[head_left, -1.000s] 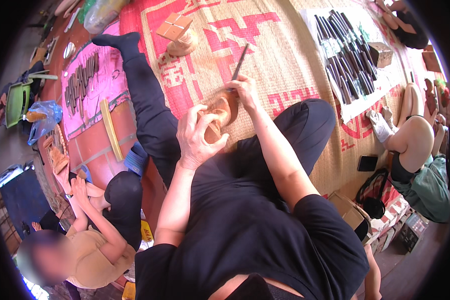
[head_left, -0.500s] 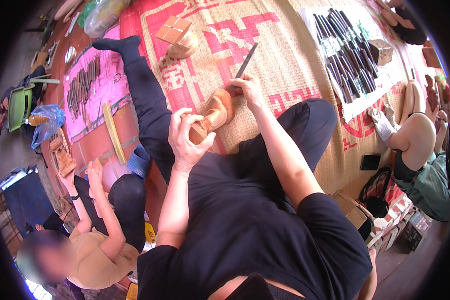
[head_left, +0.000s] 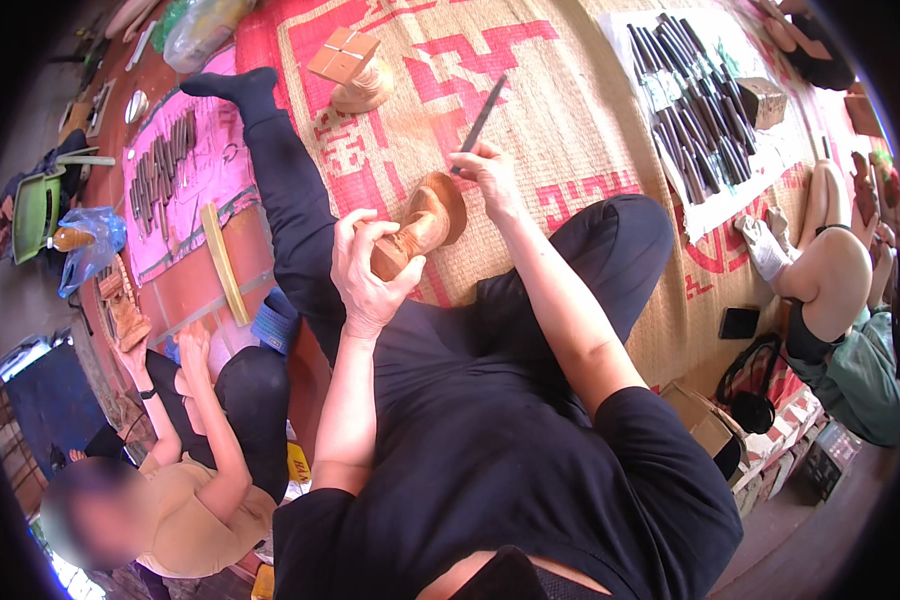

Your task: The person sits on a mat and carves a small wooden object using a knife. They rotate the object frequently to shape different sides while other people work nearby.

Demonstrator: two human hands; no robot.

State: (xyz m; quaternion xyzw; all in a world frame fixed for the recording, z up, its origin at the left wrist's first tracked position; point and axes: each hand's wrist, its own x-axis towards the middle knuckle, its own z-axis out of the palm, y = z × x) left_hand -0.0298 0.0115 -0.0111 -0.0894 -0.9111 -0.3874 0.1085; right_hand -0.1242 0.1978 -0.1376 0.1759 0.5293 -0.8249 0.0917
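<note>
Far left of the carving (head_left: pixel 432 222) are a green dustpan (head_left: pixel 32 222), a blue bag (head_left: pixel 108 232) and, lower down, a co-worker (head_left: pixel 210 510) holding wood. Nearer on that side come a pink cloth (head_left: pixel 232 172) with tools (head_left: pixel 164 165) and a yellow bar (head_left: pixel 224 262); the person's outstretched leg (head_left: pixel 288 165) lies between these and the carving. Beyond the carving, on the mat (head_left: pixel 560 110), stands a turned base (head_left: pixel 365 90) with a square block (head_left: pixel 344 54) on top. Well to its right are a white sheet (head_left: pixel 692 222) bearing dark tools, a wood block (head_left: pixel 762 103) and a phone (head_left: pixel 739 323).

One carving, one turned base, one yellow bar and one phone show; the laid-out tools overlap too much to count.

The left hand (head_left: pixel 368 270) has its fingers spread around the carving's near end. The right hand (head_left: pixel 490 178) pinches a dark bar (head_left: pixel 484 118) between narrowed fingers, just beyond the carving and pointing away.
</note>
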